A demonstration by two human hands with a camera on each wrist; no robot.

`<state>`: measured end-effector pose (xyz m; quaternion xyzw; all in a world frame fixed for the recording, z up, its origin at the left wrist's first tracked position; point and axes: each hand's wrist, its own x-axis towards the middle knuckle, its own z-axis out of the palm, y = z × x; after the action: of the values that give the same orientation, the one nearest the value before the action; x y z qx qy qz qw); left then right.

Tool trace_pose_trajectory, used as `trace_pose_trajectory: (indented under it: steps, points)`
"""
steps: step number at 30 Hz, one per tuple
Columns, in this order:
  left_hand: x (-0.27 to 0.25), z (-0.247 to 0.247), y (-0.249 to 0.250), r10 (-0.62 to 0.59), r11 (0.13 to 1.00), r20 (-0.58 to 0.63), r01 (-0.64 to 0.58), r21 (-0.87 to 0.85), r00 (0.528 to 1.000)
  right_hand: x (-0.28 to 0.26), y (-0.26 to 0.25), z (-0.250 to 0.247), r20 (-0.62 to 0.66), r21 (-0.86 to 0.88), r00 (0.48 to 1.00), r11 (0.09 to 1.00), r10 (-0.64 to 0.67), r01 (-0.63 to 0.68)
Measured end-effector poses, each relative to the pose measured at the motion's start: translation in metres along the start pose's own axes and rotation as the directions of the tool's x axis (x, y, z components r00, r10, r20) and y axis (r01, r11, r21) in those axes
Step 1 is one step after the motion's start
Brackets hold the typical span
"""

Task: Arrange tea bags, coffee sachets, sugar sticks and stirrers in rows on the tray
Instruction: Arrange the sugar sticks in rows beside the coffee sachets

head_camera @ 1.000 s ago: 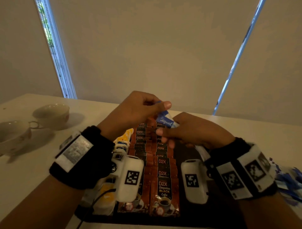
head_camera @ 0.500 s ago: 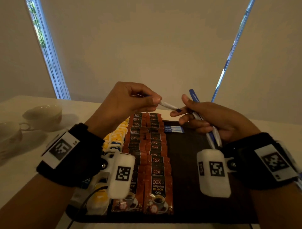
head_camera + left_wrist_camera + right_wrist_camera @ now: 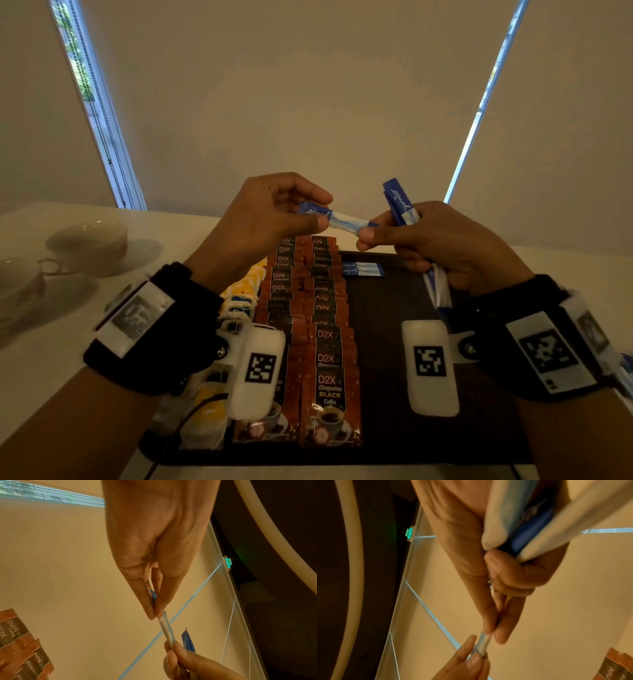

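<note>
Above the far end of the tray [image 3: 404, 428], head view, I see my left hand [image 3: 260, 222] and right hand [image 3: 442, 243] each pinching 1 end of a sugar stick [image 3: 346, 219]; the right also grips a bundle of sticks [image 3: 400, 202]. 2 sticks [image 3: 363, 269] lie beside the coffee sachets [image 3: 322, 342]. Left wrist view: thumb and fingers [image 3: 144, 599] clamp the stick [image 3: 166, 628]. Right wrist view: same pinch, bundle [image 3: 530, 524] blurred.

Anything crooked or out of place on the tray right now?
Nothing stands out. Coffee sachets lie in two neat overlapping rows, two sugar sticks sit square at the tray's far end, and both hands hold one more stick above it.
</note>
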<state>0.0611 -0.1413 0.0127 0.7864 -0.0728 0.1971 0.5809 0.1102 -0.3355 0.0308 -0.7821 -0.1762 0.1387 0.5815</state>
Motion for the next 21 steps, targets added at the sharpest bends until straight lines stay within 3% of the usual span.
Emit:
trace_pose_trajectory:
  steps: [4, 11, 15, 21]
  points:
    - [-0.002, 0.005, 0.002, -0.036, 0.999, 0.075, 0.038, -0.022, 0.997, -0.001, -0.001, 0.008, -0.051, -0.046, 0.998, 0.998, -0.049, 0.047]
    - [-0.001, 0.000, 0.001, -0.085, 0.994, 0.084, 0.090, -0.058, 0.993, 0.001, -0.001, -0.003, -0.065, -0.149, 0.997, 0.988, -0.039, 0.029]
    - [0.002, -0.008, 0.000, -0.095, 0.994, 0.024, 0.096, -0.051, 0.995, 0.008, 0.009, -0.023, -0.063, -0.173, 0.996, 0.982, 0.059, -0.069]
    - [0.002, -0.018, 0.003, -0.064, 0.995, -0.038, 0.061, -0.075, 0.997, 0.037, 0.044, -0.050, -0.184, -0.250, 0.949, 0.921, 0.256, -0.297]
